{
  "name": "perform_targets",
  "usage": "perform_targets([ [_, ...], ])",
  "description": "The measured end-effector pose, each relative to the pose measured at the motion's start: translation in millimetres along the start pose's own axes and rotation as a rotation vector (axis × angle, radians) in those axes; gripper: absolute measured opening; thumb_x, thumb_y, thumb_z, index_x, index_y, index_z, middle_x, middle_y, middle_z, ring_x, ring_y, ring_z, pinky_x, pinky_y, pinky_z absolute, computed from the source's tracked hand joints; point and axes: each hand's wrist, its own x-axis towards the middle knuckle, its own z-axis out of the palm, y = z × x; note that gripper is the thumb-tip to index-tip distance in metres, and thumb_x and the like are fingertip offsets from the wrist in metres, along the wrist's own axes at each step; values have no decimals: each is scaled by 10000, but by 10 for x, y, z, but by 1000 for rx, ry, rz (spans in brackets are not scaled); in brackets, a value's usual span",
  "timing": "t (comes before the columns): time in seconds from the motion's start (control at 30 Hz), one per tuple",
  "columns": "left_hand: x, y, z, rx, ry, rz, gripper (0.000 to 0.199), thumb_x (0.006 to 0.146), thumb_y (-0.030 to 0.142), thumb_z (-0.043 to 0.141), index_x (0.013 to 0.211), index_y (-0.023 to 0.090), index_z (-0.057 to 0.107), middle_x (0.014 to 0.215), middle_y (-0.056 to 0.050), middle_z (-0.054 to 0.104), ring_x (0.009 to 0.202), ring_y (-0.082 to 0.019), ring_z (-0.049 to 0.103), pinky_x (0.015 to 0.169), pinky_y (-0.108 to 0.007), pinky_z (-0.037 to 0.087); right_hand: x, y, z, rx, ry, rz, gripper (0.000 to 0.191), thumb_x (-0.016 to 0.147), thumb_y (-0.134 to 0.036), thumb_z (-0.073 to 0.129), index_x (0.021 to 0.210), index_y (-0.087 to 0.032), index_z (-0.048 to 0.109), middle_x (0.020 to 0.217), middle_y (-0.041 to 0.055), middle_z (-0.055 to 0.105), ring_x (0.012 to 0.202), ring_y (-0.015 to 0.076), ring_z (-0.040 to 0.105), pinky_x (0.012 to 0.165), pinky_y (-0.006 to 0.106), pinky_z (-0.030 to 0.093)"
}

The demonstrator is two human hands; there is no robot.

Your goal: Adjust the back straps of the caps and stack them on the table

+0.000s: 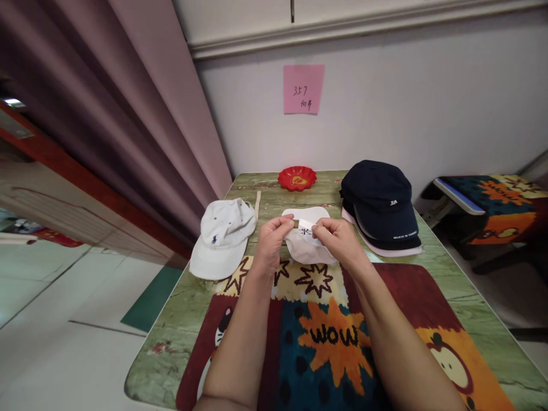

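A white cap [309, 253] with dark lettering lies at the middle of the table, its back turned toward me. My left hand [270, 240] pinches the left end of the cap's back strap, where a small brownish piece shows by the fingertips. The strap [305, 224] is a short white band stretched between both hands. My right hand [341, 238] is closed on the strap's right side, thumb and fingers together. Left of my hands rests a pale grey cap [222, 237] with a small dark emblem. To the right stands a stack topped by a navy cap [379, 197].
A red scalloped dish [297, 178] sits at the table's back edge. A colourful mat [295, 354] covers the front of the wooden-patterned table [162, 348]. On the wall hangs a pink note [303, 89]. A purple curtain [166, 97] borders the left; another table [492, 197] stands right.
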Motion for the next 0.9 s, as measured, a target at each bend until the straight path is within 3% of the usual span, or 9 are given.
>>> perform_targets([
  [0.37, -14, 7, 11, -41, -10, 1, 275, 615, 343, 855, 756, 127, 758, 922, -68, 721, 686, -113, 535, 645, -250, 406, 14, 43, -30, 22, -70, -25, 297, 784, -415, 563, 601, -190, 625, 546, -18, 469, 554, 121, 386, 542, 274, 264],
  [0.67, -13, -4, -9, 40, -35, 34, 265, 655, 365, 839, 746, 137, 737, 1177, -108, 717, 852, -165, 605, 736, -267, 431, 18, 53, -123, 67, -134, -21, 307, 804, -442, 596, 695, -176, 703, 575, -9, 551, 558, 122, 424, 553, 274, 282],
  [0.9, -14, -15, -14, 86, -67, 61, 254, 680, 362, 824, 719, 144, 700, 1211, -109, 708, 920, -192, 621, 810, -287, 439, 44, 116, -129, 105, -105, -53, 292, 819, -446, 637, 734, -173, 696, 619, -1, 571, 598, 132, 450, 576, 270, 321],
])
